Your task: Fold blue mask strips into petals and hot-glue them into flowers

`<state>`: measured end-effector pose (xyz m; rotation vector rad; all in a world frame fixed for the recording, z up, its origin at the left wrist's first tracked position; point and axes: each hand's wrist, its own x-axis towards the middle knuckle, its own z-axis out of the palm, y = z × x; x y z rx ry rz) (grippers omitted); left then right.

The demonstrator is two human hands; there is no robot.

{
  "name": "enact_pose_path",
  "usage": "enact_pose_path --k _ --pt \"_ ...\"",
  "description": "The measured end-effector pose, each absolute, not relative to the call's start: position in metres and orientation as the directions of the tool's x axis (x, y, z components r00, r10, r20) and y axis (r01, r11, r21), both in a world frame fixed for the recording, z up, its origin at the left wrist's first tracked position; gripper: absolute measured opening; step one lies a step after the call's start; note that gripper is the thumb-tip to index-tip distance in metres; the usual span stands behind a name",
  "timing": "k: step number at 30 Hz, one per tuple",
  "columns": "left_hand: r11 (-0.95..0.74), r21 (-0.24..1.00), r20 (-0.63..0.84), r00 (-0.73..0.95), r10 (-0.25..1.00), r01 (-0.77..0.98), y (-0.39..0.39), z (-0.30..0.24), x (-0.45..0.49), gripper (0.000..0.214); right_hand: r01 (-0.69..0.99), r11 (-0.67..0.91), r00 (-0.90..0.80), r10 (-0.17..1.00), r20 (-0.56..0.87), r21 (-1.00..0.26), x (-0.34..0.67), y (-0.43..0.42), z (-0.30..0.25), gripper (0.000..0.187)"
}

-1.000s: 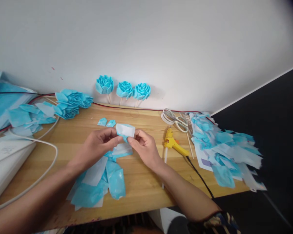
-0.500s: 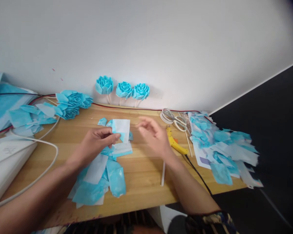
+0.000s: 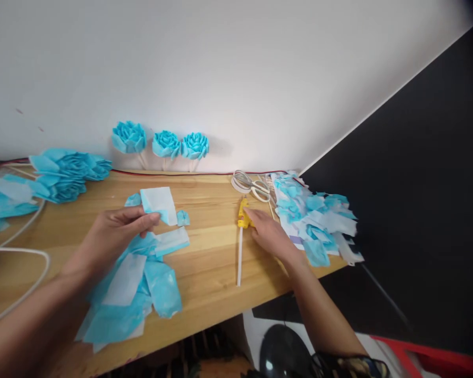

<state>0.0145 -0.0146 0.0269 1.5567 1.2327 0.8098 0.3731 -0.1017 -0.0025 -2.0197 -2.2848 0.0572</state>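
Observation:
My left hand (image 3: pixel 128 220) pinches a small piece of white and blue non-woven fabric (image 3: pixel 157 202) by its lower left corner, thumb on top. Under and in front of that hand lies a loose pile of blue and white fabric pieces (image 3: pixel 163 286). My right hand (image 3: pixel 268 231) is closed round the yellow hot glue gun (image 3: pixel 243 214), which rests on the table; its handle is mostly hidden by the fingers. From the back of the gun a white glue stick (image 3: pixel 239 257) sticks out toward the front edge.
Three blue fabric flowers on sticks (image 3: pixel 166 144) stand along the wall, and more flowers (image 3: pixel 65 173) lie to their left. Scissors (image 3: pixel 256 188) lie behind the glue gun. Fabric scraps (image 3: pixel 315 215) cover the table's right end. A white cable (image 3: pixel 27 249) loops at left.
My right hand has moved from beside the fabric to the glue gun and taken hold of it. The left hand keeps its piece of fabric. The view has turned to the right.

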Motion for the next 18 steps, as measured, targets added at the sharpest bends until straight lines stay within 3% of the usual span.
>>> enact_pose_path --k 3,5,8,10,13,18 --pt "0.018 0.956 -0.097 0.256 0.962 0.292 -0.013 0.024 0.015 0.040 0.981 0.054 -0.031 0.992 0.124 -0.187 0.369 -0.096 -0.004 0.065" --pt "0.011 0.971 -0.077 0.270 0.960 0.238 -0.011 0.022 0.015 0.041 0.916 -0.005 0.073 0.985 0.155 -0.401 0.363 -0.095 0.006 0.066" --pt "0.005 0.983 -0.058 0.282 0.958 0.184 -0.008 0.021 0.015 0.042 0.599 -0.060 0.217 0.972 0.090 -0.798 0.347 -0.095 0.027 0.062" --pt "-0.002 0.986 -0.047 0.288 0.956 0.165 -0.008 0.021 0.014 0.041 0.344 0.003 0.184 0.980 0.070 -0.939 0.330 -0.094 0.038 0.058" --pt "-0.022 0.988 -0.025 0.302 0.953 0.151 -0.007 0.020 0.013 0.039 0.106 0.062 0.061 0.996 0.068 -0.992 0.303 -0.090 0.045 0.060" --pt "-0.047 0.992 0.005 0.338 0.941 0.114 -0.006 0.016 0.011 0.030 -0.004 -0.026 -0.127 0.992 -0.025 -1.000 0.272 -0.085 0.038 0.071"
